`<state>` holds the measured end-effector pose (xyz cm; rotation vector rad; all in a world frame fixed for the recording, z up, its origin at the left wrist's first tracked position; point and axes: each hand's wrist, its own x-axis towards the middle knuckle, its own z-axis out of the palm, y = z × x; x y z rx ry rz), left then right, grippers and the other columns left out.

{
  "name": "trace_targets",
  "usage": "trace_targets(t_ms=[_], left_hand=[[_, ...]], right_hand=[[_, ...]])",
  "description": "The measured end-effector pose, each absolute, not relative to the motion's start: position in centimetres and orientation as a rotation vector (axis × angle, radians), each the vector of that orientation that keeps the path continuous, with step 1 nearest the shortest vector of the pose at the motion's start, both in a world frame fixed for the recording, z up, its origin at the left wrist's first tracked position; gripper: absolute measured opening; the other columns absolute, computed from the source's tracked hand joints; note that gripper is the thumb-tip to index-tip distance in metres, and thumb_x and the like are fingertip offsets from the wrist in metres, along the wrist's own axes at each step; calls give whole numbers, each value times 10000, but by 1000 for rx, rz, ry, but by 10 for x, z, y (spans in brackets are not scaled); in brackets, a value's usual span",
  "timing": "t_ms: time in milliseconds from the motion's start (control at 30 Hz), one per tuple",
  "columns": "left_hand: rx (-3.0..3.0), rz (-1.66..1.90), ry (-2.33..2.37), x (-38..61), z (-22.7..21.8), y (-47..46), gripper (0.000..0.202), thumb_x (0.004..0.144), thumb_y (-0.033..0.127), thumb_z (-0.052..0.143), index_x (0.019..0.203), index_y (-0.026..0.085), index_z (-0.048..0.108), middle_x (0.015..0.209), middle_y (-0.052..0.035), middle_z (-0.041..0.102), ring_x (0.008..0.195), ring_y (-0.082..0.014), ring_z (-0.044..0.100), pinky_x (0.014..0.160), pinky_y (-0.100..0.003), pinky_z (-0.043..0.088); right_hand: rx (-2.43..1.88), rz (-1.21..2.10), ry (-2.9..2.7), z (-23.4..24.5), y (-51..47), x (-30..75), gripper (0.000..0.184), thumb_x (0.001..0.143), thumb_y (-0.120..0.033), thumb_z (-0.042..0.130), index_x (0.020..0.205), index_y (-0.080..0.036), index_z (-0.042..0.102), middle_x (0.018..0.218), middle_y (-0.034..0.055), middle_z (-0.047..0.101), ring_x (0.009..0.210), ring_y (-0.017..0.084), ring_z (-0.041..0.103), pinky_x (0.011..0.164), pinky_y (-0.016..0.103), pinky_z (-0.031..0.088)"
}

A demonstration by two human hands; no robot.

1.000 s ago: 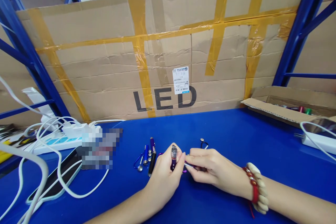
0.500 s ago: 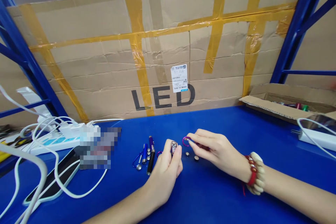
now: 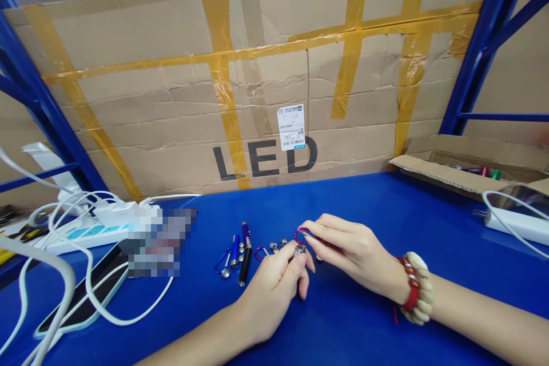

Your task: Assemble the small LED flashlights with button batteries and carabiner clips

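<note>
likely a workshop: blue racking (image 3: pixel 484 43), taped cardboard (image 3: pixel 163 103), power strip (image 3: pixel 89 233)

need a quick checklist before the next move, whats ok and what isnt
1. Left hand gripping the small metallic piece: ok.
2. Right hand fingers on the purple hook: ok.
3. Metallic piece and hook joined: cannot tell, fingers cover the spot.
4. Blue tube apart from both hands: ok.
5. Phone free of white cables: not ok, they cross it.
</note>
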<state>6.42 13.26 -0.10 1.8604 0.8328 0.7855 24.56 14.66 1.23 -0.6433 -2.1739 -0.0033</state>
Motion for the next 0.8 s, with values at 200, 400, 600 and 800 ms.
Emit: trace_targets(t_ms=[200, 400, 600, 800], left_hand=[[1881, 770, 824, 64, 0, 131, 277, 952, 340, 254, 807, 190, 436, 580, 41, 468, 444, -97, 335, 481, -234, 283], [1904, 767, 828, 65, 1, 132, 307, 953, 384, 251, 773, 194, 413, 583, 43, 458, 433, -92, 320, 474, -238, 280], [1915, 810, 835, 65, -1, 132, 354, 953, 423, 248, 759, 189, 429, 584, 43, 455, 442, -89, 329, 477, -235, 290], [1821, 814, 859, 68, 2, 130, 399, 913, 537, 253, 759, 199, 400, 578, 48, 438, 436, -90, 317, 452, -236, 267]], right_hand=[[-628, 27, -2169, 11, 147, 244, 239, 932, -199, 431, 1133, -168, 556, 870, 45, 597, 732, 105, 573, 672, 197, 493], [-639, 57, -2165, 11, 144, 242, 249, 940, -203, 412, 1144, -176, 551, 895, 45, 597, 748, 109, 569, 684, 201, 484], [-676, 90, -2173, 12, 141, 239, 252, 952, -213, 370, 1085, -164, 579, 859, 51, 607, 724, 118, 564, 673, 223, 482], [-672, 74, -2154, 10, 142, 239, 250, 946, -214, 391, 1132, -174, 553, 890, 55, 606, 744, 124, 562, 685, 232, 481]])
